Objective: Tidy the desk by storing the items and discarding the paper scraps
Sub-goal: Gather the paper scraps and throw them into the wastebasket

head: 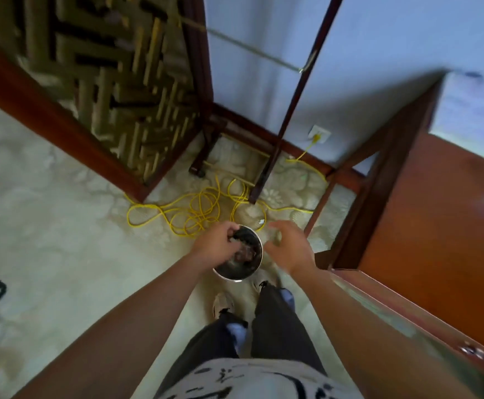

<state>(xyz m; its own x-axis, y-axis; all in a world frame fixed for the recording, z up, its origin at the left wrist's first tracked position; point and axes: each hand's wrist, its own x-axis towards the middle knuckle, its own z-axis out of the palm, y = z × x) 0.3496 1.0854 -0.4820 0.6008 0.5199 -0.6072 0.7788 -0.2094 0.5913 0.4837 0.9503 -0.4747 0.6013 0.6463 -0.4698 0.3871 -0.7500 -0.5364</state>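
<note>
A small round metal waste bin (236, 276) with a dark liner stands on the pale carpet just ahead of my feet. My left hand (216, 241) hangs over the bin's left rim with its fingers curled downward, pinching what looks like a small pale paper scrap (231, 240). My right hand (289, 246) hovers just right of the bin, blurred, fingers spread and holding nothing. Dark and reddish contents lie inside the bin (245, 253).
The brown wooden desk (425, 226) runs along the right, its edge close to my right arm. A loose yellow cable (194, 211) coils on the floor beyond the bin and runs to a wall socket (318, 135). A wooden lattice screen (114, 90) stands at the left.
</note>
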